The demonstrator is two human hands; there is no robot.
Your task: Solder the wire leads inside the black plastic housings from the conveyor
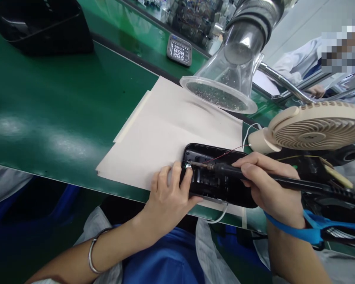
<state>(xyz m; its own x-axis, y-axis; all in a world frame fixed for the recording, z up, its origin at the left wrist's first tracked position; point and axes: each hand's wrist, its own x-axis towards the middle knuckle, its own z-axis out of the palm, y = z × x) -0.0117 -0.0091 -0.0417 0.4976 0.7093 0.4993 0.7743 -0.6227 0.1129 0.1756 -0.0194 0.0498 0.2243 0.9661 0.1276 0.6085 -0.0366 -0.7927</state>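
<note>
A black open plastic housing (215, 185) lies at the near edge of a beige paper sheet (165, 130). My left hand (165, 197) grips its left end, fingers curled, with a small shiny part at the fingertips. My right hand (269, 185) is closed around a black soldering iron (254, 175) like a pen. The iron's tip points left into the housing, near the shiny part. A thin red wire (225, 154) runs from the housing to the right. A blue wrist strap (296, 230) circles my right wrist.
A clear fume-extraction funnel (225, 79) hangs over the paper's far right. A beige desk fan (313, 128) stands to the right. A black bin (41, 23) sits far left on the green belt (62, 98). A small digital display (179, 50) lies behind. Another person sits at far right.
</note>
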